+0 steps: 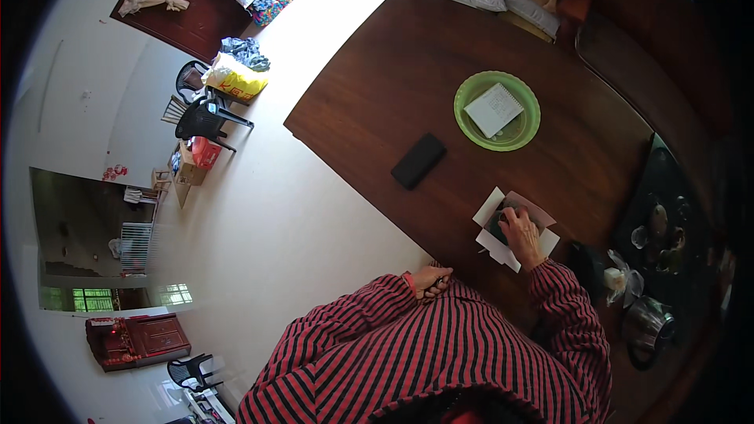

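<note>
Open white box (499,251) on desk (369,71), flaps splayed, dark contents (495,226) inside. Right hand (519,234) in it, fingers bent; grip can't be told. Left hand (430,283) left of box, curled closed. Beyond box: green basin (536,120) holding spiral notepad (493,110).

1 wide fisheye view looks steeply down from head height, past the striped top (440,345), with the left hand (430,282) and right hand (521,235) near. It spans the desk (377,102), pale floor (298,220) and more distant wall (78,110), bending toward a dark rim.
</note>
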A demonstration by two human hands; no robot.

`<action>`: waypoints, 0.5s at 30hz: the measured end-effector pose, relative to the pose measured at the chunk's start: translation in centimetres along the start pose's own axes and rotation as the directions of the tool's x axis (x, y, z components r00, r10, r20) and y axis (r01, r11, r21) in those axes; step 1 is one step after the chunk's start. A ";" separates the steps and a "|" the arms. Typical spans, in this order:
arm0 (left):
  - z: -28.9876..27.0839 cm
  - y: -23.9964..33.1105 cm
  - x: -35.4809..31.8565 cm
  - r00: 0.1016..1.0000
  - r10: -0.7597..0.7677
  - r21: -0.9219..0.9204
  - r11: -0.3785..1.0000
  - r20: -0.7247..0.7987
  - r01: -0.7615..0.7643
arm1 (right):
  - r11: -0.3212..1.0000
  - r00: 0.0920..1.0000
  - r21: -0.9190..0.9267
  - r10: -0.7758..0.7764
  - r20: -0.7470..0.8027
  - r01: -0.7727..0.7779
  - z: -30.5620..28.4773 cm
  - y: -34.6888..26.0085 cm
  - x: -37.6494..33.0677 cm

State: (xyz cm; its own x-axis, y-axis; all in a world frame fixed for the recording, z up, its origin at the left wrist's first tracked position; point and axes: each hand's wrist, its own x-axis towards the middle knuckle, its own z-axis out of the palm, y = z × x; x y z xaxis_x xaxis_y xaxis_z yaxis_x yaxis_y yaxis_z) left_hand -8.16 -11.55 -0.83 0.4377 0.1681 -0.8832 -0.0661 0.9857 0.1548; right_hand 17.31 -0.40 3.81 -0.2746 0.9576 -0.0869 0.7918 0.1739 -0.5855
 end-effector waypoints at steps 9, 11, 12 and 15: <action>1.4 -0.1 -0.5 0.999 0.012 0.036 0.999 -0.032 -0.011 | 0.992 0.987 -0.096 -0.091 -0.132 0.079 -2.2 0.0 -1.7; 1.7 -0.4 0.0 1.000 -0.003 0.046 0.999 -0.026 0.004 | 0.993 0.987 -0.096 -0.076 -0.143 0.063 -2.8 0.4 -2.7; 1.5 -0.6 0.3 0.999 -0.035 0.030 0.999 -0.020 0.035 | 0.991 0.968 -0.099 -0.107 -0.226 0.087 -3.3 0.7 -2.9; 2.1 -0.1 -0.4 0.990 -0.064 0.086 0.993 -0.127 0.075 | 0.994 0.905 -0.083 -0.096 -0.414 0.067 -4.8 1.7 -4.1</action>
State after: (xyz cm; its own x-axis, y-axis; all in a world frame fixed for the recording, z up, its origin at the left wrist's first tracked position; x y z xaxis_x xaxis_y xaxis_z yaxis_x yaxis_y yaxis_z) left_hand -6.46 -11.75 0.40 0.3241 0.1042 -0.9403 0.0444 0.9911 0.1252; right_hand 22.40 -2.91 7.07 -0.0984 0.9453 0.3111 0.8141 0.2563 -0.5212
